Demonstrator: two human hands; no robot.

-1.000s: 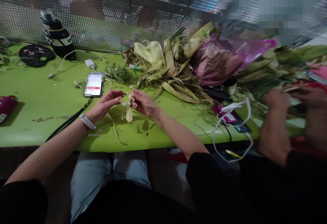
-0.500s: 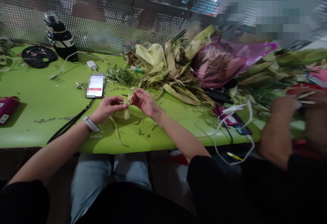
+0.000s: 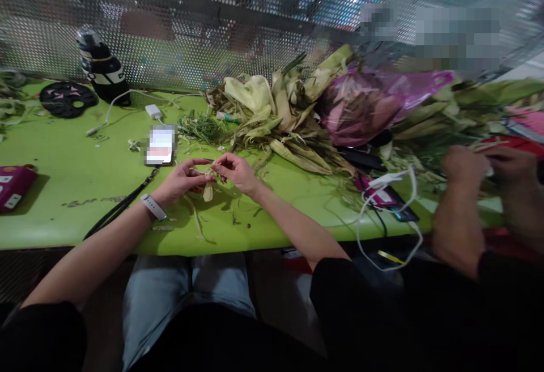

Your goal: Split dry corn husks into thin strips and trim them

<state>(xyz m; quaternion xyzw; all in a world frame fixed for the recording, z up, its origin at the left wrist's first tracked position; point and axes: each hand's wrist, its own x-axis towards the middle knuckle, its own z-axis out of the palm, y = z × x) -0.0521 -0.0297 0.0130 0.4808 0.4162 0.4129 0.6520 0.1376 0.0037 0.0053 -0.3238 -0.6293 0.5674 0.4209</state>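
Note:
My left hand [image 3: 187,178], with a pale watch strap on its wrist, pinches a small knotted piece of corn husk [image 3: 208,192] whose pale end hangs below the fingers. My right hand [image 3: 233,171] meets it from the other side, thumb and fingertips closed on the upper part of the same piece. The fingers hide much of the husk. Under my hands, thin husk strips [image 3: 196,219] lie on the green table [image 3: 246,236]. A phone [image 3: 160,145] with a lit screen lies just beyond my left hand.
Behind my hands lies a heap of corn husks [image 3: 293,151] with a pink plastic bag [image 3: 357,111]. Shredded green strips [image 3: 199,127], a dark bottle [image 3: 104,69] and a purple box [image 3: 16,187] are about. White cables [image 3: 361,219] hang at the edge; another person's hands [image 3: 465,171] work at right.
My right hand has turned and closed its fingertips on the husk, near my left fingers. The other person's hands have shifted slightly. The view has moved a little.

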